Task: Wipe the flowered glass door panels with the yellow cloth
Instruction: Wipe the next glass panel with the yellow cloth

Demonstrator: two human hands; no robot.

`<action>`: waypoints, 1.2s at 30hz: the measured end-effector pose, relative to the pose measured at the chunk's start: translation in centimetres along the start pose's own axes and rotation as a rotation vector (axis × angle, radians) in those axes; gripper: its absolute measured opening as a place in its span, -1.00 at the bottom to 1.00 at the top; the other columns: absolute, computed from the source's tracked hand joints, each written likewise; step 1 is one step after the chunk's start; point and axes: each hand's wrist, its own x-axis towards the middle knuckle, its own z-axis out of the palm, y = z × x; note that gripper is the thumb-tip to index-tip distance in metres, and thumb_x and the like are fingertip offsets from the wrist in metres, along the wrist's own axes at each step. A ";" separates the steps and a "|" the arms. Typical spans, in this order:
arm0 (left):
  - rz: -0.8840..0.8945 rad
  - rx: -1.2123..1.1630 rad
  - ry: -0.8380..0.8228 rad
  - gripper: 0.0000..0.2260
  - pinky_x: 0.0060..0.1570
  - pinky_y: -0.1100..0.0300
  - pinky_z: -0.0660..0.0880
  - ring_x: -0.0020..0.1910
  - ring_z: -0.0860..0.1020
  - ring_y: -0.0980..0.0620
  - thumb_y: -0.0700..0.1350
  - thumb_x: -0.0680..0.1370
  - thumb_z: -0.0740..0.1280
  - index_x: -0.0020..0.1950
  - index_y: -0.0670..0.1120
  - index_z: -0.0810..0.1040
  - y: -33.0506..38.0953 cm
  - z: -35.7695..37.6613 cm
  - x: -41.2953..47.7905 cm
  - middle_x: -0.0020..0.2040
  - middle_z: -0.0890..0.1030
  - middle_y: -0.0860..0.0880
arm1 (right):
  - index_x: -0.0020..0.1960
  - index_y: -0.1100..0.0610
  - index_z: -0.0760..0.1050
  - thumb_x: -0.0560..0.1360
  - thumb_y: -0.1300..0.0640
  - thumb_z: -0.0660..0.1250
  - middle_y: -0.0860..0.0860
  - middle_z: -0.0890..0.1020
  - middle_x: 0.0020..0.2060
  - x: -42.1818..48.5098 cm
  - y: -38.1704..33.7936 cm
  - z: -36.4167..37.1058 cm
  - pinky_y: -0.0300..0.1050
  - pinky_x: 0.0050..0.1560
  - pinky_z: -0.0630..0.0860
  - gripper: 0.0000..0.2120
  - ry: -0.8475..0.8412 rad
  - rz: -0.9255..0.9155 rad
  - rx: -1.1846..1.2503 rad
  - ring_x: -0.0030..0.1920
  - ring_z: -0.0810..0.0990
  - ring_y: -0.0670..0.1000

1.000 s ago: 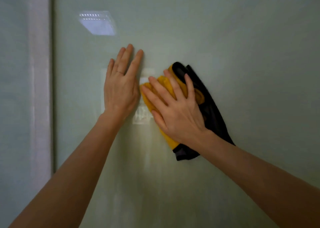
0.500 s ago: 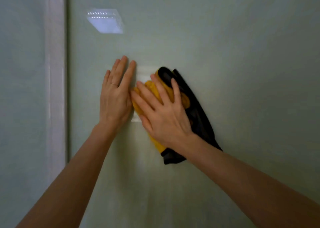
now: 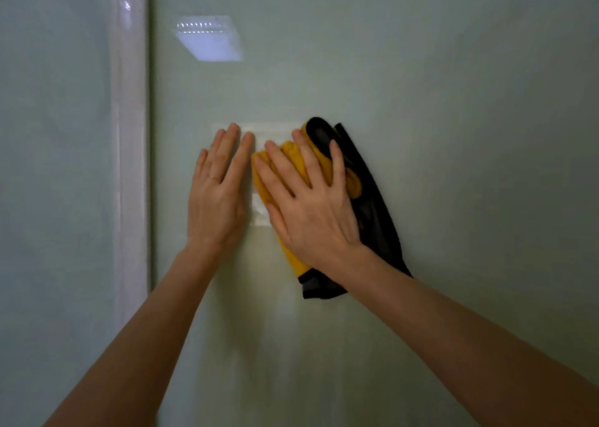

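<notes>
Folded yellow cloth with black backing (image 3: pixel 293 170) lies flat against the pale green frosted glass door panel (image 3: pixel 453 135), pinned under my right hand (image 3: pixel 311 206), fingers spread. My left hand (image 3: pixel 215 196) rests open, palm on the glass just beside it. Risks, as I judge them: the loose black flap trails and smears; my bare left palm prints the glass; hard pressure flexes the panel near the white frame strip (image 3: pixel 129 167).

head cam | faces glass panel (image 3: pixel 453 102) square-on | close, arm's reach | single view
</notes>
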 end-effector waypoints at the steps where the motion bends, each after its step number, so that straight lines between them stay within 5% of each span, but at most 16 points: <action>1: 0.007 -0.010 -0.006 -0.57 0.55 -0.06 0.07 0.58 0.19 -0.16 -0.18 0.68 0.10 0.57 -0.18 0.31 0.0 0.0 -0.2 0.58 0.26 -0.19 | 0.58 0.07 0.33 0.67 -0.03 0.13 0.04 0.32 0.58 -1.5 -0.9 0.0 0.42 0.54 0.02 -0.50 -0.032 -0.055 0.012 0.61 0.17 0.22; 5: 0.035 0.003 -0.031 -0.53 0.56 -0.05 0.09 0.58 0.19 -0.15 -0.26 0.64 0.17 0.57 -0.18 0.29 -1.1 -0.3 -1.1 0.58 0.26 -0.19 | 0.58 0.05 0.33 0.67 -0.04 0.13 0.02 0.34 0.58 -3.8 -1.3 -0.2 0.37 0.56 0.04 -0.50 -0.051 -0.161 0.044 0.62 0.18 0.17; 13: 0.044 0.010 -0.032 -0.54 0.57 -0.03 0.07 0.59 0.19 -0.16 -0.28 0.66 0.01 0.58 -0.18 0.27 -1.4 -0.7 -1.3 0.58 0.26 -0.18 | 0.57 0.07 0.35 0.68 -0.03 0.11 0.04 0.34 0.57 1.7 -1.3 0.7 0.43 0.53 0.03 -0.51 0.009 0.087 -0.035 0.60 0.19 0.24; 21: 0.067 0.090 -0.043 -0.55 0.54 -0.07 0.14 0.57 0.24 -0.13 -0.25 0.65 0.07 0.56 -0.21 0.31 -2.8 -2.0 -2.9 0.57 0.29 -0.18 | 0.59 0.06 0.31 0.68 -0.05 0.12 0.02 0.32 0.59 -3.7 -3.8 0.7 0.40 0.55 0.05 -0.49 -0.079 -0.134 0.008 0.62 0.17 0.19; 28: 0.091 0.232 -0.043 -0.52 0.56 -0.14 0.12 0.56 0.25 -0.15 -0.21 0.73 -0.20 0.57 -0.22 0.29 -5.3 -3.4 -5.0 0.58 0.29 -0.15 | 0.57 0.05 0.35 0.67 -0.03 0.13 0.05 0.35 0.57 2.6 -4.2 1.4 0.43 0.53 0.04 -0.51 -0.005 0.088 -0.032 0.60 0.20 0.24; 36: 0.063 0.281 -0.034 -0.58 0.57 -0.09 0.07 0.57 0.25 -0.13 -0.23 0.72 -0.03 0.58 -0.23 0.26 -7.0 -4.4 -7.1 0.58 0.27 -0.17 | 0.58 0.06 0.33 0.66 -0.03 0.15 0.04 0.34 0.57 -2.4 -7.9 2.0 0.41 0.54 0.06 -0.49 -0.101 -0.213 0.031 0.61 0.18 0.20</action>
